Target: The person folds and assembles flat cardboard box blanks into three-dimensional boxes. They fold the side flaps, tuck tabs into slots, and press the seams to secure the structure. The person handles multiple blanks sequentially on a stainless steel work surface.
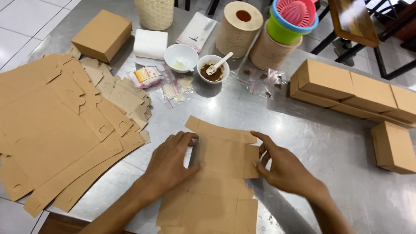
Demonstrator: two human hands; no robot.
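**Flat box blank, side flaps being raised**

Steel table (pixel 329 143): bare room to your right, stacked blanks (pixel 56 130) crowding your left. Box blank (pixel 216 182): flat at the near edge, overhanging it. Left hand (pixel 171 162): pressing one flap. Right hand (pixel 284 169): fingers pinched on the opposite flap; folding it upright likely comes next.

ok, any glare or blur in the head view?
Head view: glare streaks on the steel table, brightest right of centre; soft shadows under the left hand and right hand on the flat box blank; hands sharp, no clear motion blur; top-right chair area dimmer, slightly soft.
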